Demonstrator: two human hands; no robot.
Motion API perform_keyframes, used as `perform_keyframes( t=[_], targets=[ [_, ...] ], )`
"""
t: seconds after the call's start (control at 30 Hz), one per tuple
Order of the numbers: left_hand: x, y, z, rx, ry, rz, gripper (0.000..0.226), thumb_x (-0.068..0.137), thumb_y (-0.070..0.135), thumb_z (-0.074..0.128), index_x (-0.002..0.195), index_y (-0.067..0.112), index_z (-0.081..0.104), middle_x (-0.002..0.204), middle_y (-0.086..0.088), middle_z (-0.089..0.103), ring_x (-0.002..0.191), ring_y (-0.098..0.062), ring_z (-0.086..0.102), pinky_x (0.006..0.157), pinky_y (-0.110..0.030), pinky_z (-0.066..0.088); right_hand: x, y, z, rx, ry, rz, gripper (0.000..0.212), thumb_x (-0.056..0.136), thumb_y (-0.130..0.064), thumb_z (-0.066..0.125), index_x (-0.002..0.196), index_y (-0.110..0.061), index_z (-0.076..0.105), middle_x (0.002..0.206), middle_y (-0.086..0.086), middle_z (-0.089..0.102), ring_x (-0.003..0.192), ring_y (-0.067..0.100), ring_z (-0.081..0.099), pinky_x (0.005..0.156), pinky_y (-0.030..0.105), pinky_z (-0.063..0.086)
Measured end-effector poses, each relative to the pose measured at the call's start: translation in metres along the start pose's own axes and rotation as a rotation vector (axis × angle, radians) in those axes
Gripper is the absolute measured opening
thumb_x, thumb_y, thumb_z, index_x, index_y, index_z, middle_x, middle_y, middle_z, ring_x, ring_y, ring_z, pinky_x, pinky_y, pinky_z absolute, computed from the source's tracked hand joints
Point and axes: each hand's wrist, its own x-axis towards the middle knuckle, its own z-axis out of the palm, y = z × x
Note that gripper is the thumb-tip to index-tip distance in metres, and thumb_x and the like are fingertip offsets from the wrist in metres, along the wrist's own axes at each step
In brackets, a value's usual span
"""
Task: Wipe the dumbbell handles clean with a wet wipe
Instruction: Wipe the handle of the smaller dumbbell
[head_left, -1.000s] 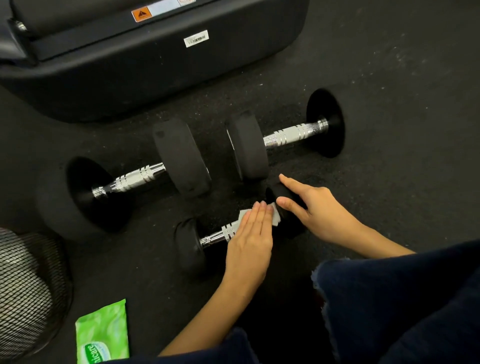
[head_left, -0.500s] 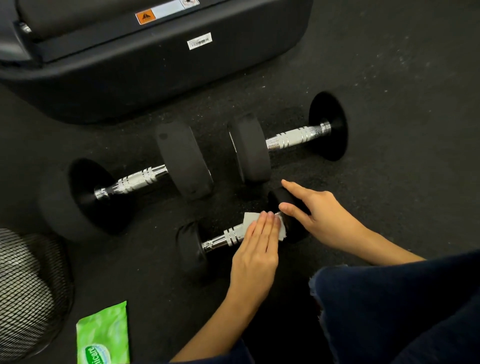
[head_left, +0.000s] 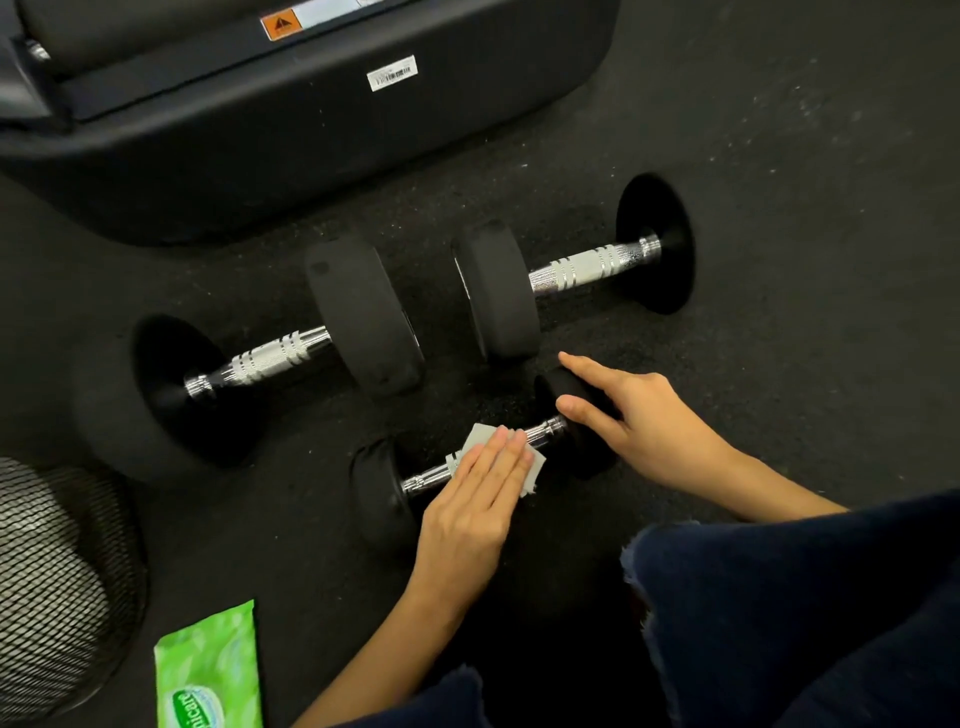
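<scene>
A small black dumbbell (head_left: 377, 493) with a chrome handle (head_left: 426, 475) lies on the floor closest to me. My left hand (head_left: 475, 499) lies flat over the middle of that handle, pressing a white wet wipe (head_left: 477, 435) onto it. My right hand (head_left: 641, 415) rests on the dumbbell's right head, thumb and forefinger spread around it. Behind lie two larger dumbbells, one at the left (head_left: 270, 356) and one at the right (head_left: 587, 265), both with bare chrome handles.
A green wet-wipe pack (head_left: 208, 670) lies at the bottom left beside a wire-mesh fan grille (head_left: 52, 571). A big black machine base (head_left: 311, 130) fills the top left. My knee in dark jeans (head_left: 779, 597) is at the lower right. The floor is black rubber.
My left hand has slid the wipe leftward along the small dumbbell's handle, baring the chrome at its right end. My right hand has stayed on the right head.
</scene>
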Motion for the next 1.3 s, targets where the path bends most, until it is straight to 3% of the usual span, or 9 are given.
perform_keyframes(
  t=[0.13, 0.3, 0.5, 0.7, 1.0, 1.13, 1.23, 1.3],
  targets=[
    [0.009, 0.003, 0.004, 0.037, -0.042, 0.061, 0.039, 0.095, 0.003, 0.044, 0.129, 0.002, 0.061, 0.139, -0.013, 0.056, 0.131, -0.026, 0.051, 0.114, -0.038, 0.032, -0.001, -0.002, 0.000, 0.005, 0.011, -0.021, 0.059, 0.095, -0.043, 0.051, 0.149, -0.021, 0.038, 0.144, 0.000, 0.052, 0.127, 0.016, 0.053, 0.104, 0.039, 0.046],
    [0.024, 0.011, 0.011, 0.108, -0.078, 0.123, 0.041, 0.090, 0.004, 0.043, 0.125, 0.002, 0.065, 0.134, -0.015, 0.060, 0.127, -0.027, 0.056, 0.109, -0.037, 0.038, -0.001, -0.002, 0.000, -0.002, 0.015, -0.036, 0.057, 0.096, -0.039, 0.052, 0.148, -0.021, 0.039, 0.140, 0.000, 0.056, 0.122, 0.015, 0.057, 0.100, 0.037, 0.049],
    [0.018, 0.007, 0.014, 0.183, -0.092, 0.186, 0.041, 0.093, 0.003, 0.042, 0.131, 0.000, 0.059, 0.140, -0.016, 0.055, 0.132, -0.029, 0.051, 0.111, -0.040, 0.038, -0.003, -0.001, 0.001, 0.004, 0.035, -0.042, 0.057, 0.096, -0.041, 0.051, 0.148, -0.022, 0.039, 0.140, 0.000, 0.056, 0.124, 0.013, 0.056, 0.101, 0.032, 0.048],
    [0.016, -0.009, 0.008, 0.221, -0.144, 0.292, 0.042, 0.095, 0.003, 0.038, 0.131, 0.001, 0.059, 0.143, -0.015, 0.052, 0.134, -0.029, 0.048, 0.111, -0.039, 0.038, -0.001, 0.000, 0.001, 0.041, 0.043, -0.033, 0.059, 0.094, -0.046, 0.050, 0.147, -0.024, 0.041, 0.131, 0.001, 0.063, 0.113, 0.012, 0.062, 0.094, 0.033, 0.052],
    [0.026, 0.000, -0.002, 0.092, -0.175, 0.131, 0.049, 0.084, 0.009, 0.040, 0.126, 0.003, 0.063, 0.133, -0.013, 0.061, 0.124, -0.025, 0.059, 0.105, -0.037, 0.039, 0.000, 0.000, 0.001, 0.031, 0.034, -0.048, 0.059, 0.093, -0.048, 0.048, 0.147, -0.024, 0.040, 0.131, -0.001, 0.062, 0.112, 0.012, 0.062, 0.093, 0.035, 0.052],
    [0.042, -0.002, 0.002, 0.001, -0.248, 0.082, 0.051, 0.081, 0.006, 0.038, 0.125, 0.001, 0.064, 0.129, -0.016, 0.064, 0.119, -0.025, 0.062, 0.100, -0.039, 0.048, 0.000, 0.002, 0.003, 0.010, 0.048, -0.057, 0.057, 0.095, -0.044, 0.050, 0.147, -0.023, 0.040, 0.135, -0.003, 0.059, 0.118, 0.011, 0.059, 0.098, 0.036, 0.050],
    [0.048, -0.006, 0.000, -0.125, -0.300, -0.018, 0.051, 0.075, -0.006, 0.061, 0.126, 0.002, 0.063, 0.125, -0.013, 0.067, 0.113, -0.025, 0.066, 0.092, -0.041, 0.056, 0.000, 0.001, 0.003, -0.007, 0.040, -0.052, 0.060, 0.094, -0.048, 0.049, 0.147, -0.023, 0.039, 0.136, -0.002, 0.058, 0.118, 0.012, 0.058, 0.097, 0.034, 0.050],
    [0.052, -0.010, -0.001, -0.155, -0.342, -0.091, 0.058, 0.067, -0.007, 0.073, 0.124, 0.006, 0.065, 0.115, -0.008, 0.072, 0.099, -0.024, 0.071, 0.082, -0.036, 0.058, -0.001, 0.000, 0.002, -0.011, 0.039, -0.050, 0.065, 0.091, -0.055, 0.044, 0.147, -0.023, 0.039, 0.133, -0.003, 0.060, 0.115, 0.012, 0.060, 0.094, 0.036, 0.051]
  ],
)
